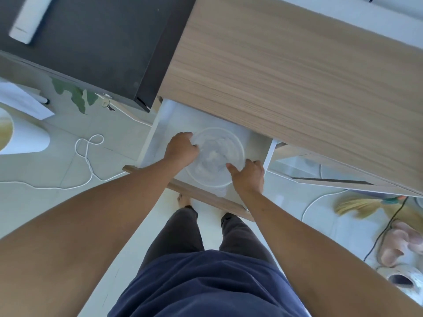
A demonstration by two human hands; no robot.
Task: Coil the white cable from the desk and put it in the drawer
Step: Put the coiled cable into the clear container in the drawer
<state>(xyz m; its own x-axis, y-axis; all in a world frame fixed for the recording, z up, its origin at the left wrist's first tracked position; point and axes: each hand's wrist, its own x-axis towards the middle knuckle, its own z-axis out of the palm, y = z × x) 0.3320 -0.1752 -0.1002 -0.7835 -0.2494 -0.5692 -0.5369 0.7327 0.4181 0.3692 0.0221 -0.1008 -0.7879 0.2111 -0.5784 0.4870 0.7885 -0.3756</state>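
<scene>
The drawer (158, 133) stands pulled out from under the wooden desk (286, 72), its white inside open to view and its wooden front panel nearest the person. Inside it lies the white cable (215, 156), wound into a round coil that fills much of the drawer floor; the loops are blurred, so single turns are hard to make out. The near edge of the coil hangs slightly over the drawer front.

Both hands reach into the drawer. The left hand (182, 148) rests on the left rim of the coil, its fingers curled together over the loops. The right hand (248, 176) sits at the near right rim, thumb pointing left onto the coil and the other fingers bent down at the edge; whether they pinch the cable or only press on it, I cannot tell.

On the tiled floor to the left, a second white cord (88, 156) runs in a loose loop and trails off toward the left edge. A black surface (96, 42) lies at the far left beside the desk, with a white bar-shaped object (29, 18) on it. At the near right, a straw broom (357, 207) lies on the floor.
</scene>
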